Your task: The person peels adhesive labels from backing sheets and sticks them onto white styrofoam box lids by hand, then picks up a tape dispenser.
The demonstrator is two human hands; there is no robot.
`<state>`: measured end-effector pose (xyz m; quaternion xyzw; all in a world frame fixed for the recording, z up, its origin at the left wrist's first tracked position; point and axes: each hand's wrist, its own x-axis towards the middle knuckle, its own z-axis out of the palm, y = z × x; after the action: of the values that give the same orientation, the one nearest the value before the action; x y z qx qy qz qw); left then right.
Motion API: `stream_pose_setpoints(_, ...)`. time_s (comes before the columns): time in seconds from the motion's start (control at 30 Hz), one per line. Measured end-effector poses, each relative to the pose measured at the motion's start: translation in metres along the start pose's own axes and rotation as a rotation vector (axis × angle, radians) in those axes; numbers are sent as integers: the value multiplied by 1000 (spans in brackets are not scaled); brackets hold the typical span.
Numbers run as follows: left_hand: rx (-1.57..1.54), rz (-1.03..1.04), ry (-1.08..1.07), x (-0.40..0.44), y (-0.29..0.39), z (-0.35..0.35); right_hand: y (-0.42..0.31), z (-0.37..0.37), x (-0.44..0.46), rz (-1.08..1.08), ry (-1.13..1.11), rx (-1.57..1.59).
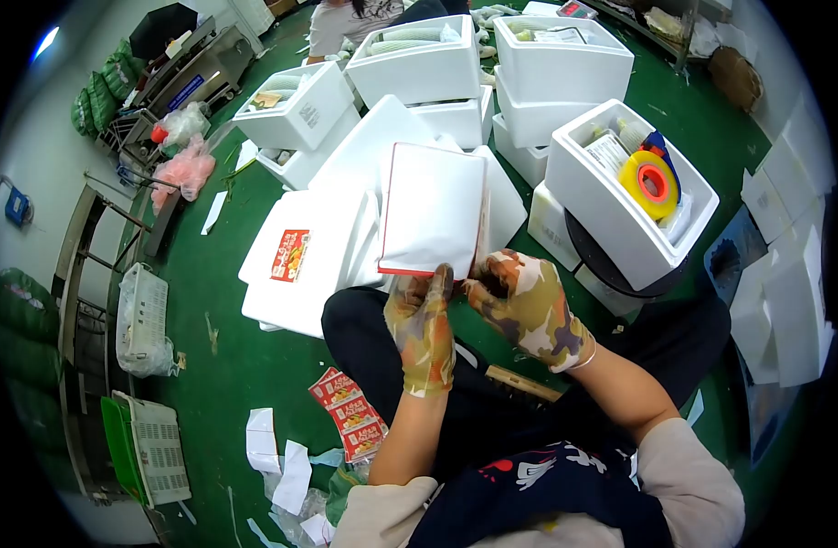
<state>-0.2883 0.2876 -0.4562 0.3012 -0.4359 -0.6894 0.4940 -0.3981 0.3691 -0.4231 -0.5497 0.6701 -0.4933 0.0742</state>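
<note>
Over the floor (254, 365), the left hand (423, 338) is pinching the sheet (433, 205), apparently steadying it for the curled right hand (530, 310), whose hold is unclear.

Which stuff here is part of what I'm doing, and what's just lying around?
Likely in use:
red-edged white sheet, pinched by the left hand
right hand, near its corner
foam lids

Apparently lying about:
pink plastic bag
paper scraps
</note>
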Motion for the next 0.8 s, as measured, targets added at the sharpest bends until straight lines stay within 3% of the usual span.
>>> stream_pose_setpoints(0.13, 89, -26, 16, -4, 8, 2, 3, -9, 3, -70, -42, -24)
stream_pose_setpoints(0.23, 118, -28, 5, -2, 4, 2, 9, -10, 1, -25, -78, -22)
stream_pose_setpoints(0.3, 88, 3, 9, -1, 0, 2, 4, -13, 0, 154, -120, 150)
stream_pose_setpoints(0.5, 231, -24, -8, -1, -3, 2, 16, -15, -1, 121, -138, 96)
stream_pose_setpoints(0.57, -3, -186, -36, 5, -4, -4, 21, -19, -1, 156, -197, 125)
stream_pose_setpoints(0.63, 13, -186, -58, 7, -14, -12, 28, -21, -2, 280, -275, 336)
stream_pose_setpoints(0.8, 149, -143, -110, 1, -4, -4, 25, -33, -3, 226, -281, 195)
